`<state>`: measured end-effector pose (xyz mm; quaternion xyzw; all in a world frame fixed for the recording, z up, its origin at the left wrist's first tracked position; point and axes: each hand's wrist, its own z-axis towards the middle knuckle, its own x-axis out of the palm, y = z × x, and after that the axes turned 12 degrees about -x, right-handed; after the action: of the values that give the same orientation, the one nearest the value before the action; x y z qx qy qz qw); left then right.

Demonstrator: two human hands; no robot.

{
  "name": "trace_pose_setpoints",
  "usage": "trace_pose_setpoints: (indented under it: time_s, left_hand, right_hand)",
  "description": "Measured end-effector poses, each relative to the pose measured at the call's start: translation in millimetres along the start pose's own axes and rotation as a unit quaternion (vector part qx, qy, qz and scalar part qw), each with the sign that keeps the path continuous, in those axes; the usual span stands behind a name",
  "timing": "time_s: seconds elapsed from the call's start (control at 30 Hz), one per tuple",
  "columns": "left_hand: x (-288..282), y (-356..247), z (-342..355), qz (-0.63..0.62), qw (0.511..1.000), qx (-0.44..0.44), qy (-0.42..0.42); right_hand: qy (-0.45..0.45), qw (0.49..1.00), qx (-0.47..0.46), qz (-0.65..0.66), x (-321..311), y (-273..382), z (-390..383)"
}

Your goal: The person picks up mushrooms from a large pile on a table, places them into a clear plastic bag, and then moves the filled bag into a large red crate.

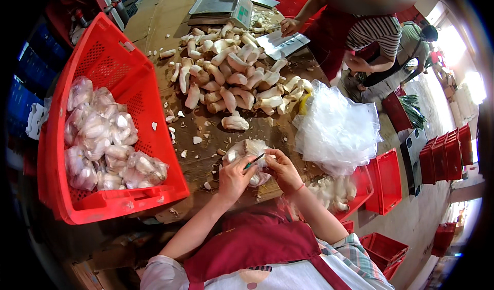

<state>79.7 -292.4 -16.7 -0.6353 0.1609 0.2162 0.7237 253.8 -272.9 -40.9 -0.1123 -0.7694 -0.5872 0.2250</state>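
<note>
My left hand (234,179) is closed round a slim green and dark tool (249,165), whose dark end points up toward my right hand. My right hand (284,169) pinches beside that end; what lies between its fingers is too small to make out. Just beyond and under both hands a clear plastic bag (237,151) rests at the near table edge, with pale mushrooms inside. Past it, a large heap of king oyster mushrooms (226,74) covers the middle of the brown table (154,17). One mushroom (235,123) lies apart at the heap's near side.
Filled mushroom bags (98,130) lie in a red crate (170,188) at the left. Clear bags (337,128) are stacked at the right, above more mushrooms (334,193). A scale (218,7) stands at the back. A co-worker (355,28) stands across the table, one hand near a white sheet (283,44).
</note>
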Motion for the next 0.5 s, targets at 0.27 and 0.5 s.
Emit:
trace_pose_setpoints:
  time_s: [0.27,0.5]
  left_hand:
    - [-1.3,-7.0,12.1,-0.019,0.993,-0.099,0.054]
    - [10.2,-31.7,16.1,0.035,0.995,-0.078,0.044]
  right_hand:
    - [0.109,0.992,0.015,-0.061,0.2,21.1,-3.8]
    - [0.059,0.750,-0.286,-0.593,22.9,25.9,-9.4]
